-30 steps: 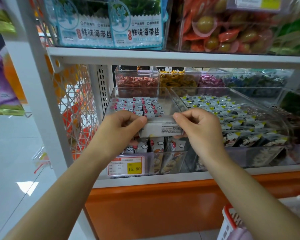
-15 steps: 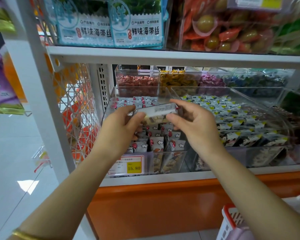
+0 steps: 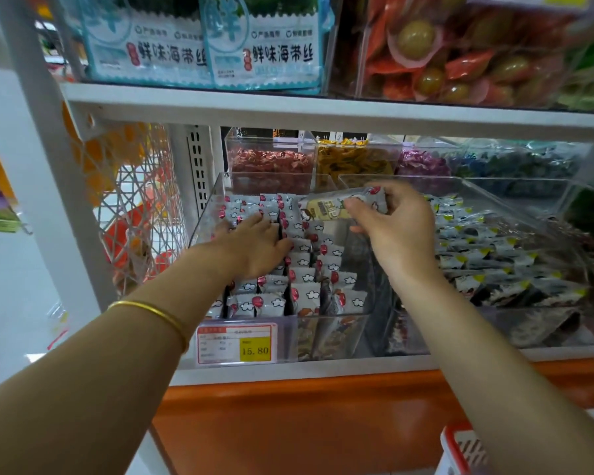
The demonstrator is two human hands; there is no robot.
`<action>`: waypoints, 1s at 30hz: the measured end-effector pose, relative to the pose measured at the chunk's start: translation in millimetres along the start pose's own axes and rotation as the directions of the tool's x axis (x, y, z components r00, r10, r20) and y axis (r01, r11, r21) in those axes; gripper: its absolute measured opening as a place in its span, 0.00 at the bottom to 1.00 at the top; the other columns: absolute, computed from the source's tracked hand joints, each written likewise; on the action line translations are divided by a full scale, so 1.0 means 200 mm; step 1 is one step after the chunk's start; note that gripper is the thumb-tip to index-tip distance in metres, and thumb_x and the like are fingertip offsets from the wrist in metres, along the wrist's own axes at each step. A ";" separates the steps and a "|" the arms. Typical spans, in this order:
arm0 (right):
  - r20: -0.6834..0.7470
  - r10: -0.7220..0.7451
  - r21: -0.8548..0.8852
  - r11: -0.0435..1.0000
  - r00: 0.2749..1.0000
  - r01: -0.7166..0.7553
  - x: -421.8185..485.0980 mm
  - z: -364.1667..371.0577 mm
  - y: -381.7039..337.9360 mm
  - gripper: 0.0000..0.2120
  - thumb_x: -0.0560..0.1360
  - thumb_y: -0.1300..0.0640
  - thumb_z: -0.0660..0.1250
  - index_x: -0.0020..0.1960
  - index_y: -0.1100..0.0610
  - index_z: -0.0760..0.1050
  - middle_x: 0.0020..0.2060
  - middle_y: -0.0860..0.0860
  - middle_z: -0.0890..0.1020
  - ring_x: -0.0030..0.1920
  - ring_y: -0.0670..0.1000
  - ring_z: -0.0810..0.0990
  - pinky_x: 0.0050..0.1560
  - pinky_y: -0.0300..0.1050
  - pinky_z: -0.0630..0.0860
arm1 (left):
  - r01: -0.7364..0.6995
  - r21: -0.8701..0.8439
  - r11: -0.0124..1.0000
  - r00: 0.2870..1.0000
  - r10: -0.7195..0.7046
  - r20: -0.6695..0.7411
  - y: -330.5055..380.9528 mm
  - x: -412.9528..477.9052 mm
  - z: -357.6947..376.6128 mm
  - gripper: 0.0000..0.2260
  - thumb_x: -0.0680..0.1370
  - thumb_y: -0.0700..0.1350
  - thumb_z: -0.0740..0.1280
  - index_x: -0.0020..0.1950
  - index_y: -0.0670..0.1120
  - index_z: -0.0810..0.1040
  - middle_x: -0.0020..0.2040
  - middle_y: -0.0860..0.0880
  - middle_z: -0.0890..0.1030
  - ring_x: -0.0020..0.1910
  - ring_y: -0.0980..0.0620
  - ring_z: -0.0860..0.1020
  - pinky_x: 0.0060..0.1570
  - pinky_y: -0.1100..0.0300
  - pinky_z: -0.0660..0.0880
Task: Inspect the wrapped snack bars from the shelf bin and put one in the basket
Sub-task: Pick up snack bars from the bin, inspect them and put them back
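A clear shelf bin holds several rows of wrapped snack bars, white with red dots and cloud prints. My right hand pinches one wrapped snack bar by its right end and holds it above the bin, yellow label facing me. My left hand reaches into the bin's left side, its fingers laid flat on the bars there. The red-rimmed basket shows at the bottom right, mostly hidden by my right forearm.
A second clear bin of dark-wrapped snacks stands to the right. Smaller bins of sweets sit behind. The upper shelf hangs close above. A price tag reads 15.80. A wire rack stands to the left.
My left hand let go of the bar and went down into the bin's left side. The right hand kept the bar, lifted it and turned its yellow label toward me.
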State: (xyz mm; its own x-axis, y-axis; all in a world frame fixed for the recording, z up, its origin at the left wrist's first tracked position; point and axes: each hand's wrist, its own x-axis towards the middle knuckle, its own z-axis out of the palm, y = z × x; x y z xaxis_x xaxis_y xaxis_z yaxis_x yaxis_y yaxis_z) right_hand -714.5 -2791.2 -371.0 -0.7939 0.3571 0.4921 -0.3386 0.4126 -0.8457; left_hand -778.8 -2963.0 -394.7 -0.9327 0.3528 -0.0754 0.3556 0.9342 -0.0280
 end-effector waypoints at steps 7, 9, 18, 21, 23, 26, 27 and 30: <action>0.138 -0.096 -0.125 0.986 0.986 0.114 0.13 0.12 -0.04 0.13 0.73 0.60 0.70 0.55 0.63 0.74 0.53 0.56 0.78 0.52 0.57 0.79 0.53 0.57 0.77 | -0.011 -0.061 0.998 1.000 0.010 -0.026 0.00 -0.04 0.01 0.27 0.80 0.58 0.40 0.72 0.49 0.63 0.77 0.50 0.56 0.76 0.52 0.46 0.70 0.37 0.43; 0.191 -0.113 -0.178 0.973 0.975 0.147 0.17 0.18 -0.04 0.14 0.73 0.60 0.70 0.56 0.63 0.73 0.54 0.57 0.78 0.53 0.55 0.78 0.55 0.53 0.76 | -0.026 -0.075 0.997 0.999 0.022 -0.048 0.00 -0.08 0.02 0.26 0.81 0.58 0.41 0.72 0.49 0.64 0.76 0.50 0.59 0.76 0.52 0.48 0.69 0.37 0.43; 0.518 -0.226 -0.454 0.744 0.825 0.490 0.25 0.40 -0.03 0.11 0.71 0.57 0.72 0.50 0.59 0.76 0.47 0.51 0.73 0.44 0.49 0.71 0.39 0.43 0.67 | -0.044 -0.070 0.997 0.989 0.034 -0.141 0.03 -0.24 0.05 0.24 0.80 0.55 0.42 0.74 0.49 0.60 0.75 0.49 0.59 0.75 0.51 0.50 0.70 0.39 0.48; 0.605 -0.190 -0.462 0.708 0.774 0.535 0.24 0.46 -0.01 0.16 0.71 0.57 0.72 0.57 0.59 0.75 0.52 0.53 0.74 0.49 0.51 0.73 0.44 0.42 0.69 | -0.045 -0.136 0.990 0.988 0.024 -0.152 0.03 -0.26 0.05 0.24 0.81 0.55 0.43 0.75 0.49 0.57 0.76 0.50 0.57 0.76 0.52 0.48 0.72 0.41 0.46; 0.658 -0.137 -0.437 0.732 0.741 0.523 0.24 0.47 0.02 0.15 0.72 0.58 0.70 0.58 0.59 0.75 0.55 0.54 0.77 0.54 0.53 0.75 0.54 0.48 0.73 | -0.050 -0.169 0.984 0.987 0.023 -0.161 0.03 -0.28 0.04 0.24 0.81 0.55 0.44 0.75 0.49 0.57 0.76 0.50 0.58 0.76 0.52 0.49 0.72 0.42 0.46; 0.737 -0.049 -0.469 0.680 0.674 0.563 0.22 0.47 0.06 0.11 0.77 0.60 0.63 0.58 0.55 0.75 0.56 0.52 0.79 0.58 0.53 0.75 0.59 0.52 0.72 | -0.035 -0.169 0.985 0.991 0.012 -0.136 0.03 -0.29 0.04 0.25 0.81 0.56 0.46 0.76 0.48 0.53 0.77 0.51 0.54 0.76 0.52 0.46 0.72 0.43 0.43; 0.739 -0.039 -0.482 0.668 0.673 0.567 0.23 0.47 0.06 0.11 0.78 0.61 0.60 0.58 0.54 0.75 0.55 0.52 0.79 0.58 0.53 0.75 0.60 0.53 0.71 | -0.033 -0.164 0.986 0.992 0.012 -0.127 0.03 -0.29 0.04 0.26 0.81 0.56 0.46 0.77 0.48 0.52 0.77 0.51 0.53 0.76 0.52 0.45 0.73 0.43 0.43; 0.688 -0.027 -0.483 0.728 0.725 0.487 0.27 0.47 0.05 0.10 0.78 0.63 0.58 0.55 0.54 0.73 0.50 0.51 0.81 0.53 0.51 0.77 0.58 0.53 0.73 | -0.028 -0.183 0.983 0.993 0.007 -0.115 0.03 -0.30 0.03 0.26 0.81 0.57 0.46 0.77 0.47 0.52 0.78 0.51 0.50 0.76 0.52 0.44 0.73 0.44 0.41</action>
State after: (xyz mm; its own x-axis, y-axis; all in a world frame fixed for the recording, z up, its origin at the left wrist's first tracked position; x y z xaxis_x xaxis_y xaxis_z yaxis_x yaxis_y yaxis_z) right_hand -808.7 -2845.2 -372.2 -0.9138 -0.3294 0.2375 -0.3887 0.8790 -0.2762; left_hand -721.1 -2978.5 -395.5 -0.9309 0.3633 0.0391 0.3648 0.9178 0.1571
